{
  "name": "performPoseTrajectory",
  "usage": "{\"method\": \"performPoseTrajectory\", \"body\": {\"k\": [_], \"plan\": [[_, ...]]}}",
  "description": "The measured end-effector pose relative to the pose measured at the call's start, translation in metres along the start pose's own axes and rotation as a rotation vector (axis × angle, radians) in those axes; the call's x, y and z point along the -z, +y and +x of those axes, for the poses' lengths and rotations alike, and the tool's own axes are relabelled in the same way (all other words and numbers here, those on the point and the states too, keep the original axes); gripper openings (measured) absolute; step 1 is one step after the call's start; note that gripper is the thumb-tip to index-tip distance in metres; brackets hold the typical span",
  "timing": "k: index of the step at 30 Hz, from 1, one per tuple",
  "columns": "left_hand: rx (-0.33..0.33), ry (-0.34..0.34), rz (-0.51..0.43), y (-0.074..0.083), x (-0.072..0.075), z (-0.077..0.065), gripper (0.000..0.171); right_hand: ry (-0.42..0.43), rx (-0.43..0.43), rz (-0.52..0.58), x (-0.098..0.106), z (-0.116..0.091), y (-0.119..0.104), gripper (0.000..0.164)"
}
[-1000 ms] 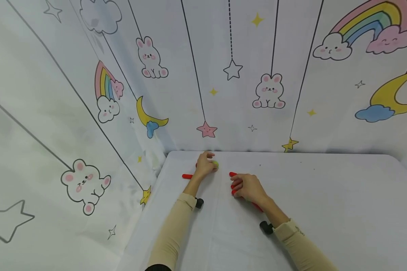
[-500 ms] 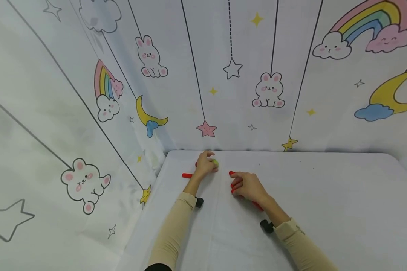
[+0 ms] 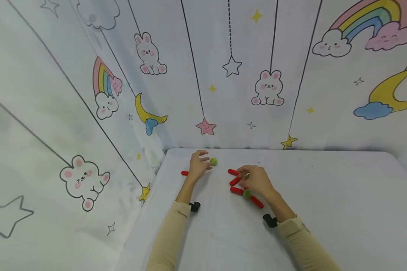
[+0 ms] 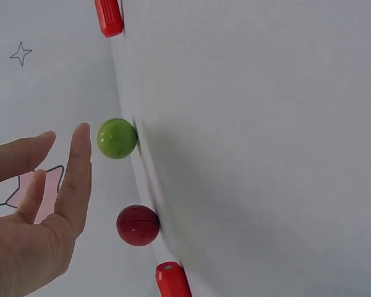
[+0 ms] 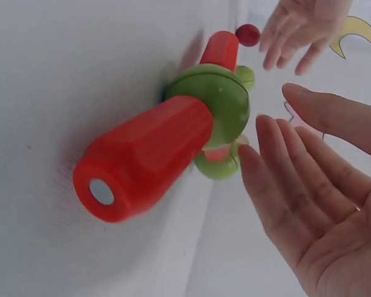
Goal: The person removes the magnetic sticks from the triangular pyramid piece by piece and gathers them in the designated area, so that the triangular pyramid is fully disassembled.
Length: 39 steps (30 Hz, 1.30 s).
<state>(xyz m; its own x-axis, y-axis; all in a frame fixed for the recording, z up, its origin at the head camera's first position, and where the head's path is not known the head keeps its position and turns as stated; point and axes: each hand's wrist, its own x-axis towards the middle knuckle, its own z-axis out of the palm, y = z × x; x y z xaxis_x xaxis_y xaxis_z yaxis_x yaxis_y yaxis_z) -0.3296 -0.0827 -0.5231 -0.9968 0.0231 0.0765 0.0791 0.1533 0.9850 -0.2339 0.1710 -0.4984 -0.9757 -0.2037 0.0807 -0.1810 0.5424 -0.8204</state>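
My left hand (image 3: 199, 165) hovers with spread, loosely bent fingers just left of a green ball (image 3: 213, 161), a small gap between them. In the left wrist view a dark red ball (image 4: 138, 225) lies near that green ball, with a red rod (image 4: 173, 280) by it. My right hand (image 3: 257, 180) is over a cluster of red rods and holds nothing; its fingers (image 5: 297, 185) are extended in the right wrist view. Under it, a green ball (image 3: 247, 193) sits between two rods in line, with a magnet-like silver disc on one rod's (image 5: 142, 158) end. More rods are partly hidden by the hand.
A white-covered table (image 3: 325, 210) carries everything. A printed curtain (image 3: 237, 113) rises along its back edge and another stands at the left. One red rod (image 3: 184, 173) pokes out left of the left hand.
My left hand has drawn back leftward from the green ball, which now shows fully. My right hand has shifted up and right, uncovering the green ball and rods below it.
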Motion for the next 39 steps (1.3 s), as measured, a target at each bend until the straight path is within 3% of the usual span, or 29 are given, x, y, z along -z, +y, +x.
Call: {"method": "performPoseTrajectory", "body": {"k": [9, 14, 19, 22, 29, 35, 39], "plan": [[-0.016, -0.064, -0.024, 0.013, 0.0, -0.03, 0.051, -0.03, -0.087, -0.099, 0.008, 0.002, 0.002, 0.037], [-0.033, -0.151, -0.025, 0.018, -0.011, -0.049, 0.051, -0.046, -0.128, -0.144, 0.012, 0.001, 0.001, 0.039], [0.022, -0.254, -0.065, 0.016, -0.022, -0.069, 0.047, -0.06, -0.178, -0.173, 0.011, -0.002, 0.0, 0.043], [0.039, -0.311, -0.041, 0.014, -0.029, -0.078, 0.046, -0.09, -0.221, -0.192, 0.01, -0.003, -0.002, 0.049], [0.031, -0.409, 0.01, 0.014, -0.045, -0.083, 0.046, -0.139, -0.27, -0.207, 0.012, -0.004, -0.001, 0.067], [0.04, -0.521, 0.106, 0.015, -0.053, -0.083, 0.047, -0.137, -0.277, -0.161, 0.011, -0.004, 0.0, 0.068], [0.013, -0.54, 0.19, 0.012, -0.055, -0.082, 0.048, -0.131, -0.283, -0.139, 0.009, -0.004, 0.002, 0.067]]}}
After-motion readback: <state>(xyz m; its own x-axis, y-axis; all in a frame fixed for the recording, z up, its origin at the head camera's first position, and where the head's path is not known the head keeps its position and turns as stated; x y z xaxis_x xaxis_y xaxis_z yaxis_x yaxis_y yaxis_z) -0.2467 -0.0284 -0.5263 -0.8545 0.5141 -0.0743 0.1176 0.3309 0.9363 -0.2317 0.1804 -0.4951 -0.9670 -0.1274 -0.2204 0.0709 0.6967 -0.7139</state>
